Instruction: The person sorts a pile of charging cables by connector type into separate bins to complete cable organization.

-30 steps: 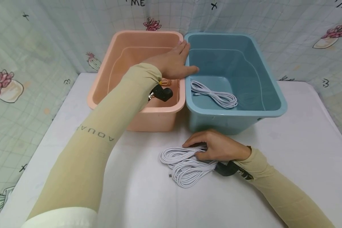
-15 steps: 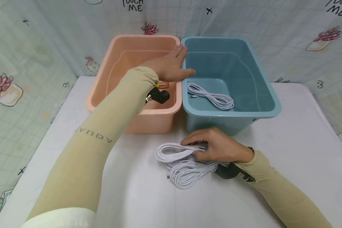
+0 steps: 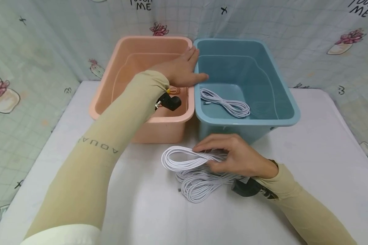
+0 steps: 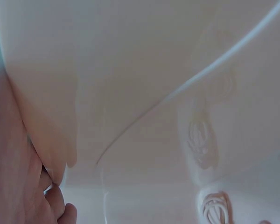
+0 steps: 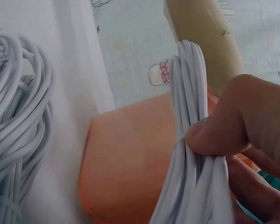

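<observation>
My right hand (image 3: 237, 154) pinches a coiled white cable (image 3: 182, 160) between thumb and fingers, and its loop stands off the table. Below it, more coiled white cable (image 3: 199, 187) lies on the table with a small plug at its left side. In the right wrist view the thumb presses on the bundled strands (image 5: 191, 107). With straight fingers and the thumb spread out, my left hand (image 3: 182, 69) rests across the touching rims of the pink bin (image 3: 159, 119) and the blue bin (image 3: 248, 121). One white cable coil (image 3: 225, 103) lies inside the blue bin.
A small orange cable coil (image 3: 173, 90) lies in the pink bin, partly hidden by the left arm. Both bins stand side by side at the back of the white table (image 3: 153, 204), before a patterned curtain (image 3: 233, 17).
My right hand has raised one white cable coil off the others, its loop rising and shifting left. The left hand keeps its place on the rims; the whole view has shifted slightly.
</observation>
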A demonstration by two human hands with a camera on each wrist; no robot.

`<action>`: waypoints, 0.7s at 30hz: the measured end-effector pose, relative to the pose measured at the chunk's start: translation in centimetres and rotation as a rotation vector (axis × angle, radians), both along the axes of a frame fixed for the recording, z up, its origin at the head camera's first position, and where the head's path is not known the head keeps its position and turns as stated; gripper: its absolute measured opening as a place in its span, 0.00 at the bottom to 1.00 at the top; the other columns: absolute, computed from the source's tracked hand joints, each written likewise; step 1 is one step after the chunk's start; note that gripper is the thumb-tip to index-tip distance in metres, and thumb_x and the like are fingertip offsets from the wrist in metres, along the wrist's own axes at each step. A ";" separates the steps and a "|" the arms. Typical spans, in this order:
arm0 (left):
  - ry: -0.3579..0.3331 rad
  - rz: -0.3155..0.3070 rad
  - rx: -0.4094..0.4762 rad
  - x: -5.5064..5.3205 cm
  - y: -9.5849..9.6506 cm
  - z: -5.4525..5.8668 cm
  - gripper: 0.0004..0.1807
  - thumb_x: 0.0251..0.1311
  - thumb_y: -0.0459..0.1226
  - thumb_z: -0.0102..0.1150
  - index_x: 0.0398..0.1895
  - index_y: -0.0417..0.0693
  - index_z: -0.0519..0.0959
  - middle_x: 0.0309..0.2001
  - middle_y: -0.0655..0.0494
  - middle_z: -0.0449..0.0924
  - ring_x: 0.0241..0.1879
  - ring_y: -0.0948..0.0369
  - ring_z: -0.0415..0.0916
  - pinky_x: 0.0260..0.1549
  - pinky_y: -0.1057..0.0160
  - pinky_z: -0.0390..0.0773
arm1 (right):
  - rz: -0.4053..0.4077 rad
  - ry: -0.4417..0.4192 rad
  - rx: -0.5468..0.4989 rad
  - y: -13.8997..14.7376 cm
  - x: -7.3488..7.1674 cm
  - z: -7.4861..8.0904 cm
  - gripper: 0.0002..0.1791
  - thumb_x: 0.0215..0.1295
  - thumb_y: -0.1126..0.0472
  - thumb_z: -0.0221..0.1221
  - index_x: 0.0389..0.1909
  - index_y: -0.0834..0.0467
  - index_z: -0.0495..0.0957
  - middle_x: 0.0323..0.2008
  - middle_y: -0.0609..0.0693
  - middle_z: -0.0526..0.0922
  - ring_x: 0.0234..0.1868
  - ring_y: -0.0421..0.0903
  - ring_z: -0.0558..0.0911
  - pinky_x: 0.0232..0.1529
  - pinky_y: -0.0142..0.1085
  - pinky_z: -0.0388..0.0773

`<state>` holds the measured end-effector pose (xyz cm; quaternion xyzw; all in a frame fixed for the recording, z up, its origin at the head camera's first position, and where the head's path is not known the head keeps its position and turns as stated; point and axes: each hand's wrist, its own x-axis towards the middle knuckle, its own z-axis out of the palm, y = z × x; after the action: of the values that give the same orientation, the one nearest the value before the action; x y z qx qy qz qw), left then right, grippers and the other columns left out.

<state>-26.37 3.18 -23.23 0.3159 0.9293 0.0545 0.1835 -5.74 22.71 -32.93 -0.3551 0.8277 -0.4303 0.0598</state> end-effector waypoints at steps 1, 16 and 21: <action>0.006 -0.006 -0.001 0.0 0.0 0.0 0.55 0.73 0.66 0.33 0.81 0.45 0.20 0.83 0.49 0.12 0.84 0.54 0.14 0.85 0.53 0.30 | -0.007 0.002 -0.013 0.0 0.1 0.1 0.28 0.54 0.73 0.70 0.57 0.49 0.86 0.54 0.43 0.88 0.54 0.37 0.83 0.55 0.29 0.82; 0.003 0.001 -0.017 0.0 0.1 -0.1 0.54 0.73 0.67 0.32 0.81 0.45 0.19 0.83 0.50 0.11 0.84 0.54 0.14 0.85 0.53 0.30 | -0.042 0.031 -0.140 0.4 0.8 1.4 0.30 0.53 0.78 0.69 0.59 0.56 0.84 0.54 0.49 0.88 0.51 0.37 0.84 0.46 0.25 0.83; 0.006 -0.008 -0.014 0.0 -0.2 0.0 0.54 0.73 0.67 0.31 0.81 0.45 0.19 0.83 0.49 0.11 0.84 0.54 0.14 0.85 0.53 0.30 | -0.044 0.053 -0.162 0.0 1.5 2.6 0.31 0.51 0.81 0.69 0.58 0.58 0.84 0.53 0.52 0.88 0.50 0.38 0.83 0.44 0.25 0.83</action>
<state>-26.36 2.93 -23.20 0.3185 0.9289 0.0461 0.1832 -4.19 22.70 -30.32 -0.3516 0.7993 -0.4874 -0.0007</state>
